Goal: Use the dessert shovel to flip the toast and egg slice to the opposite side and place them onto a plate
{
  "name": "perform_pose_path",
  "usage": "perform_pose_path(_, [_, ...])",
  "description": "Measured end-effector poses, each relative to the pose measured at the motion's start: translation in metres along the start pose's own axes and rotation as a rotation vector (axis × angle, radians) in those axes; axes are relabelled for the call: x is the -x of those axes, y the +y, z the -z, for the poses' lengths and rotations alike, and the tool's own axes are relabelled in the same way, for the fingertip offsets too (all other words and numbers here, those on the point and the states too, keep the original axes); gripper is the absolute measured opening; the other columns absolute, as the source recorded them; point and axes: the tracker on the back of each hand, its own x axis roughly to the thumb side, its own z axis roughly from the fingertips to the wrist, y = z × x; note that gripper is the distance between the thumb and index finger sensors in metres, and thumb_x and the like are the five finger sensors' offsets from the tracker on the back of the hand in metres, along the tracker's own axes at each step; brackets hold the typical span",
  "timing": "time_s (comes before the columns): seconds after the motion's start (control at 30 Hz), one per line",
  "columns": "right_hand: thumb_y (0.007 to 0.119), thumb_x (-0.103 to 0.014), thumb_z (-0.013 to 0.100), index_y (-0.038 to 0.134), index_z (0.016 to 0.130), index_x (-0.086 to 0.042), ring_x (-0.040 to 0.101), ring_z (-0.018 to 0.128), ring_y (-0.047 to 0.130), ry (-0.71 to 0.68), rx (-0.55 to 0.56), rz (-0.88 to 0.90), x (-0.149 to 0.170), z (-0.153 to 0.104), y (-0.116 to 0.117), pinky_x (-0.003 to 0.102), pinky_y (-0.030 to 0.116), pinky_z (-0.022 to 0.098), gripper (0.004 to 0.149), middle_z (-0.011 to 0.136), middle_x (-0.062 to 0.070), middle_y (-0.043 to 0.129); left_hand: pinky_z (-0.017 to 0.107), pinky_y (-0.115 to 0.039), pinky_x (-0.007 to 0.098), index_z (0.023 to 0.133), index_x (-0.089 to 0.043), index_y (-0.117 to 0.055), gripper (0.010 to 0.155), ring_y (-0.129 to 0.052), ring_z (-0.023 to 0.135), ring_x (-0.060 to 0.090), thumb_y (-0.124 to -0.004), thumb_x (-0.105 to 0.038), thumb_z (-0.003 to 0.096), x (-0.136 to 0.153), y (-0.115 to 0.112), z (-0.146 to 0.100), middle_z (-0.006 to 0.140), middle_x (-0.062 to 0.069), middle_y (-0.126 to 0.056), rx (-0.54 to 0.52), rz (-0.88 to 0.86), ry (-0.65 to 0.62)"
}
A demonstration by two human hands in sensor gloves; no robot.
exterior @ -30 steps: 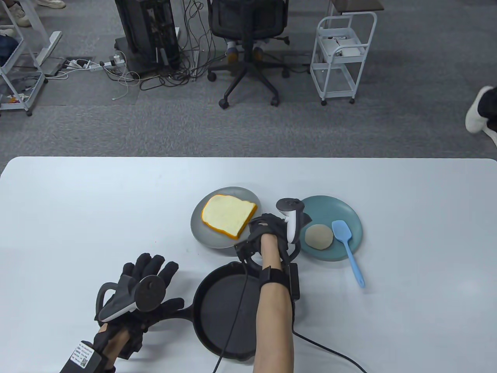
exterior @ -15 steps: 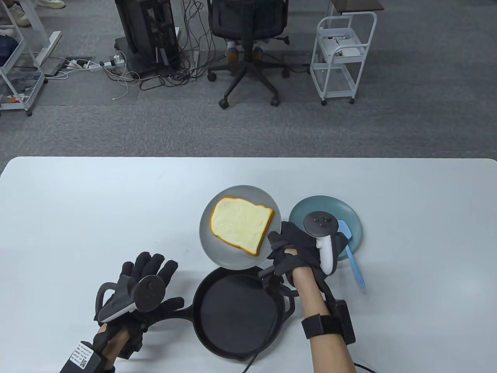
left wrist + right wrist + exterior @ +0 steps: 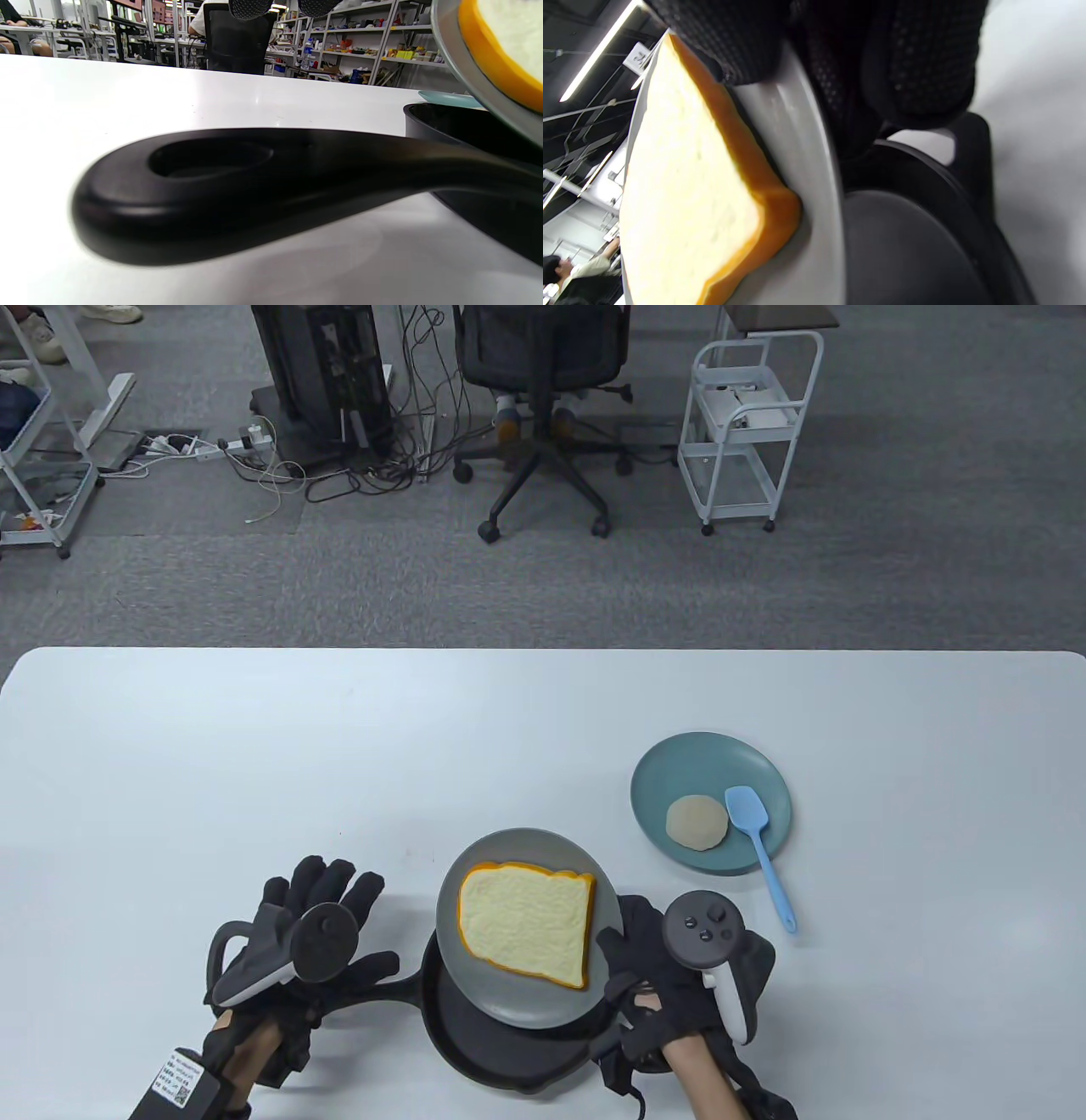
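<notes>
A slice of toast [image 3: 528, 929] lies on a grey plate [image 3: 475, 997] that my right hand [image 3: 632, 963] holds by its right rim, above the black pan [image 3: 526, 1060]. In the right wrist view my fingers [image 3: 746, 46] pinch the plate's rim [image 3: 814, 169] beside the toast [image 3: 683, 199]. My left hand [image 3: 327, 929] rests flat, fingers straight, over the pan's handle [image 3: 394, 984]; the left wrist view shows that handle [image 3: 237, 186] close up. The pale egg slice [image 3: 696, 823] and the blue dessert shovel [image 3: 759, 844] lie on a teal plate [image 3: 679, 763] at the right.
The white table [image 3: 254, 746] spreads out to the left and far side. Beyond its far edge stand an office chair [image 3: 543, 407], a white cart [image 3: 747, 432] and cables on the floor.
My right hand has carried the grey plate with the toast from beside the teal plate toward me, over the pan. The egg slice is uncovered again. My left hand has stayed put.
</notes>
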Motion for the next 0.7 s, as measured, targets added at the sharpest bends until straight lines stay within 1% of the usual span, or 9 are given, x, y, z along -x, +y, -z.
perform_pose_path(0.17, [0.084, -0.029, 0.043, 0.079, 0.088, -0.019, 0.022, 0.047, 0.11, -0.092, 0.02, -0.08, 0.002, -0.009, 0.009, 0.035, 0.093, 0.032, 0.047, 0.075, 0.002, 0.095, 0.079, -0.026, 0.069, 0.114, -0.031, -0.03, 0.099, -0.024, 0.114, 0.049, -0.049, -0.079, 0.0292, 0.0, 0.001, 0.0, 0.124, 0.012, -0.031, -0.005, 0.004, 0.004])
perform_pose_path(0.23, [0.084, -0.029, 0.043, 0.079, 0.088, -0.02, 0.022, 0.049, 0.11, -0.106, 0.021, -0.08, 0.002, -0.012, 0.011, 0.036, 0.093, 0.032, 0.046, 0.075, 0.002, 0.095, 0.079, -0.026, 0.069, 0.114, -0.03, -0.03, 0.099, -0.025, 0.114, 0.049, -0.05, -0.078, 0.0292, -0.001, 0.0, 0.0, 0.124, 0.012, -0.032, -0.037, -0.001, 0.0])
perform_pose_path(0.47, [0.084, -0.028, 0.043, 0.078, 0.088, -0.021, 0.022, 0.052, 0.109, -0.207, 0.05, -0.102, -0.008, -0.022, 0.012, 0.036, 0.093, 0.034, 0.046, 0.076, 0.002, 0.094, 0.079, -0.027, 0.068, 0.113, -0.03, -0.03, 0.099, -0.025, 0.114, 0.049, -0.05, -0.078, 0.0291, -0.001, -0.001, 0.001, 0.124, 0.013, -0.032, -0.022, 0.013, 0.003])
perform_pose_path(0.7, [0.084, -0.028, 0.044, 0.079, 0.089, -0.02, 0.022, 0.052, 0.108, -0.288, 0.141, -0.16, -0.019, -0.036, 0.008, 0.036, 0.093, 0.034, 0.046, 0.076, 0.002, 0.094, 0.078, -0.026, 0.069, 0.113, -0.029, -0.03, 0.099, -0.026, 0.114, 0.049, -0.05, -0.078, 0.0291, -0.003, -0.001, 0.0, 0.124, 0.013, -0.033, -0.02, 0.023, 0.004])
